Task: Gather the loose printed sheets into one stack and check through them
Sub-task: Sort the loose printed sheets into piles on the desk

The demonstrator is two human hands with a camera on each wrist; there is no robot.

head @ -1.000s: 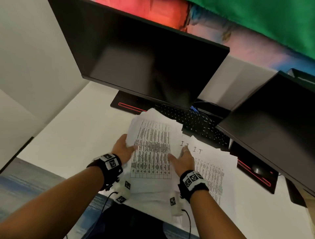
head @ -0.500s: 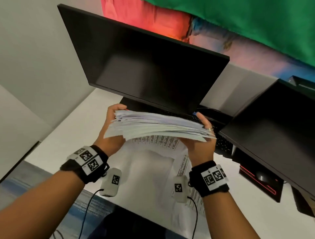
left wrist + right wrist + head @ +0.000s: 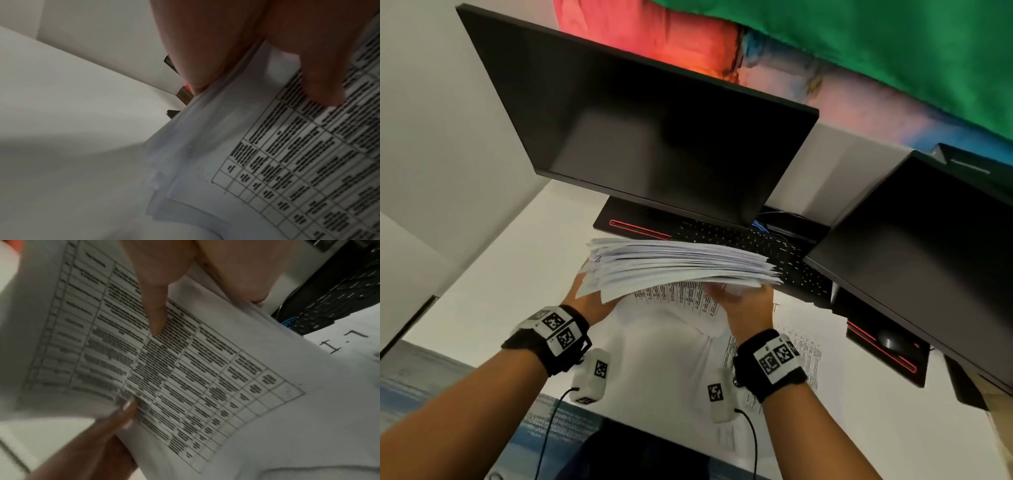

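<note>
1. White desk [image 3: 493, 274] underneath, closed in by pale partition walls; keyboard [image 3: 756, 245] taken as the landmark for what follows.
2. Lifted off the desk, just in front of the keyboard and partly above its near edge: stack of printed sheets [image 3: 674, 265], held roughly level, long axis running side to side between the two hands, edges ragged and not yet squared.
3. Left of the keyboard, at the stack's left end: left hand [image 3: 589, 301], fingers [image 3: 320, 78] spread flat under the bottom printed page, thumb along the side edge, so clamping that end of the stack.
4. In front of the keyboard's middle, at the stack's right end: right hand [image 3: 746, 308], fingers [image 3: 156, 309] laid along the underside of the bottom page, thumb wrapped at the edge, likewise grasping the stack.
5. Nearer than the keyboard, flat on the desk below the lifted stack: more loose sheets [image 3: 674, 349], printed tables partly showing, not yet gathered.
6. Behind the keyboard, a dark monitor [image 3: 654, 137]; to its right, a second dark monitor [image 3: 928, 260].
7. Judged: neither hand nearer, stack spanning both evenly; squaring likely needs tipping the long edge down onto the desk in front of the keyboard, then collecting the sheets left below.
</note>
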